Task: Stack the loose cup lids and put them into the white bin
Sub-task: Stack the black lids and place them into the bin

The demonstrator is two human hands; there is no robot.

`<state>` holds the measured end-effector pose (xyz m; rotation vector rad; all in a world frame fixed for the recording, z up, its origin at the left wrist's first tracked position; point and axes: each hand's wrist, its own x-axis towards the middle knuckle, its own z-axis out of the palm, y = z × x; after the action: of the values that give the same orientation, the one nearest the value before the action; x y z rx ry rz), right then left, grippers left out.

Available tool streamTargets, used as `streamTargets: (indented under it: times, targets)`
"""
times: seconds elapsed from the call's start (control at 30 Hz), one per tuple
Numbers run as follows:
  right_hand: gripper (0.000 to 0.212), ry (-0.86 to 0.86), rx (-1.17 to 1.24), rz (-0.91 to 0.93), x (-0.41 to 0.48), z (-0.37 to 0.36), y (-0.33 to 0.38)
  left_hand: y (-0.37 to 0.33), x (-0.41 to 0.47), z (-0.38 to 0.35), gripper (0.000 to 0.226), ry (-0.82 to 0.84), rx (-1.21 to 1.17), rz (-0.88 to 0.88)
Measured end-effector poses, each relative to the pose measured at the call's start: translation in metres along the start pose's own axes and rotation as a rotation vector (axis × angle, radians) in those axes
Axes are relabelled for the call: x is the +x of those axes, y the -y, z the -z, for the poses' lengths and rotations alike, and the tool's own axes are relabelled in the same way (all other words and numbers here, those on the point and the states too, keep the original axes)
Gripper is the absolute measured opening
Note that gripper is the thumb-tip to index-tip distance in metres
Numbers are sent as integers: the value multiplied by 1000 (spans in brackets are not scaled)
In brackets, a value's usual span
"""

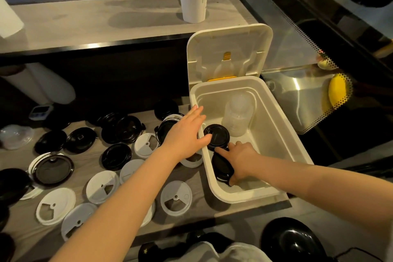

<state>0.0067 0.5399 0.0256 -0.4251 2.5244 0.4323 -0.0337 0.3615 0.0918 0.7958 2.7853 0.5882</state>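
While the right grip (240,161) clasps a black lid stack (222,168) low inside the white bin (276,134), probably setting it down, the left grip (187,132) lies flat-fingered on its rim. Just beyond the right grip sits another black stack (217,136). Left of the left grip, many loose lids (102,186) remain on the table (200,208).

A white bin (274,125) with a yellow latch (227,57) is seen, black lids (116,156) and white lids (55,205) are shown against a grey wood-grained counter (197,176), and glass (287,53) is edged with black dots (308,37).
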Motion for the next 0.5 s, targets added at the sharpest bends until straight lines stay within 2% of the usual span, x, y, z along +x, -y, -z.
streamTargets:
  times: [0.17,0.37,0.5]
  targets:
    - [113,-2,92,20,-5,10,-8,2,-1,2,63,10,11,-2]
    - [82,-125,137,39,-12,17,-12,-1,-1,5,63,16,42,-3]
    - [77,-102,143,68,-9,15,-12,-5,1,3,61,10,74,2]
